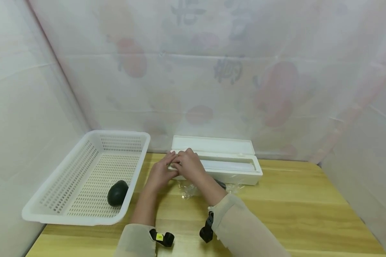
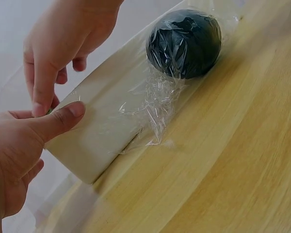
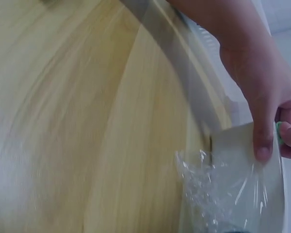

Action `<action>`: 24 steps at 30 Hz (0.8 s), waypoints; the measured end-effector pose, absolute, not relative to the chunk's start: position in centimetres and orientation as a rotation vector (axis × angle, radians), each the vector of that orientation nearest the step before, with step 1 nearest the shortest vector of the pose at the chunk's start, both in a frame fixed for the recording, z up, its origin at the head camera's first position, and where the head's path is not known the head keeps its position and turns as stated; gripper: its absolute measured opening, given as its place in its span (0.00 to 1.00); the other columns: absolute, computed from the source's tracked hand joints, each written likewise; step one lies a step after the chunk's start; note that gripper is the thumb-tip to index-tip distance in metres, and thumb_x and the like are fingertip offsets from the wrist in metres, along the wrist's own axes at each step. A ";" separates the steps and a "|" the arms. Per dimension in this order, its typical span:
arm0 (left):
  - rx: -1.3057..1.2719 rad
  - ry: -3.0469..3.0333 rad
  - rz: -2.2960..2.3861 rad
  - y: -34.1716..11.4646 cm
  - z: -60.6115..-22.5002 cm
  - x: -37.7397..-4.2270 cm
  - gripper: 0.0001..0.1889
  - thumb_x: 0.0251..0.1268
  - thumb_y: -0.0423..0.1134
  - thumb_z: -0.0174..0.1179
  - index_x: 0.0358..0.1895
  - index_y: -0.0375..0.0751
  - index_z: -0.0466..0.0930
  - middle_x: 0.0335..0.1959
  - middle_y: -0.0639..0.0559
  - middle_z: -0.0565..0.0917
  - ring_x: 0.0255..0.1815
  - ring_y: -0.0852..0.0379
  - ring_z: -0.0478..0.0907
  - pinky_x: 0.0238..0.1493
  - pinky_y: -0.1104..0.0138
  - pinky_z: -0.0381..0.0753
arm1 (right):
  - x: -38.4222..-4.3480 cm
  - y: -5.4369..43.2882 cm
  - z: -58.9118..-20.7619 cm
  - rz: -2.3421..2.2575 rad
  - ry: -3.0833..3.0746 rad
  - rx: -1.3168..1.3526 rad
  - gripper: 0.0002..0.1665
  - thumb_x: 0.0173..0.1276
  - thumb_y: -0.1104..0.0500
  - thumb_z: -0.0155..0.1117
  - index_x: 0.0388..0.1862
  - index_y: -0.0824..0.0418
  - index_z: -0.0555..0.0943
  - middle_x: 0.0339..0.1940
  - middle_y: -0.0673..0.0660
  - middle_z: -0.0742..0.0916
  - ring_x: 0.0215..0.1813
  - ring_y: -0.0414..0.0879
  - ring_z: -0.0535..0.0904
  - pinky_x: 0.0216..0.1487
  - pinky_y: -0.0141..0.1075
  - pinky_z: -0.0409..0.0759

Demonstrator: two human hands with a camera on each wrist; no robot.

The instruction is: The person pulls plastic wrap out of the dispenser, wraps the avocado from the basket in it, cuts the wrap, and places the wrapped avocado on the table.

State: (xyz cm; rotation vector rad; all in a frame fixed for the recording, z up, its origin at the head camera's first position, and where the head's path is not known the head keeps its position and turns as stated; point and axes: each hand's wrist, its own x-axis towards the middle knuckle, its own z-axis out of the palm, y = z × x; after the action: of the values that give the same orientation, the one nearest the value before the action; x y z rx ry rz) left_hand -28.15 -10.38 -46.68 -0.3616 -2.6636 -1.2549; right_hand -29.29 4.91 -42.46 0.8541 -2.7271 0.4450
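A long white cling film dispenser box (image 1: 234,177) stands at the back of the table, its lid (image 1: 212,144) raised and a film roll (image 1: 226,165) inside. My left hand (image 1: 161,174) grips the box's left end, thumb flat on the front wall in the left wrist view. Right beside it, my right hand (image 1: 190,166) pinches a small green slide cutter (image 3: 280,132) at the box's top edge. Clear cling film (image 2: 157,104) hangs crumpled down the front. Wrapped in that film, a dark round fruit (image 2: 184,43) sits against the box, mostly hidden by my right forearm in the head view.
To the left, a white perforated plastic basket (image 1: 94,132) holds another dark green fruit (image 1: 117,193). Wooden tabletop (image 1: 302,207) extends to the right. A pale printed curtain (image 1: 193,71) hangs close behind the box, with more fabric on both sides.
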 end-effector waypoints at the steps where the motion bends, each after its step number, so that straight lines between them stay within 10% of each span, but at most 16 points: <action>1: -0.365 -2.662 -1.253 -10.4 -46.7 -28.2 0.40 0.50 0.46 0.75 0.70 0.49 0.70 0.74 0.54 0.65 0.76 0.51 0.59 0.73 0.54 0.61 | -29.3 5.1 -42.4 0.435 -2.735 0.854 0.10 0.69 0.48 0.65 0.41 0.48 0.90 0.41 0.45 0.87 0.42 0.44 0.73 0.43 0.40 0.75; 24: -0.415 -2.708 -1.170 -10.4 -46.4 -28.2 0.39 0.51 0.48 0.73 0.68 0.43 0.71 0.75 0.55 0.64 0.77 0.53 0.57 0.73 0.57 0.61 | -29.3 9.5 -42.6 0.489 -2.690 0.932 0.08 0.68 0.53 0.66 0.37 0.54 0.89 0.38 0.48 0.88 0.40 0.45 0.74 0.47 0.39 0.74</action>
State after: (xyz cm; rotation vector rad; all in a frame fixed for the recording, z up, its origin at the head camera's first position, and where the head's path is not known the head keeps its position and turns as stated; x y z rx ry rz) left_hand -28.17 -10.41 -46.39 -0.4154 -2.7081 -1.1702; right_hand -29.31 9.50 -42.62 0.9319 -2.6899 0.4888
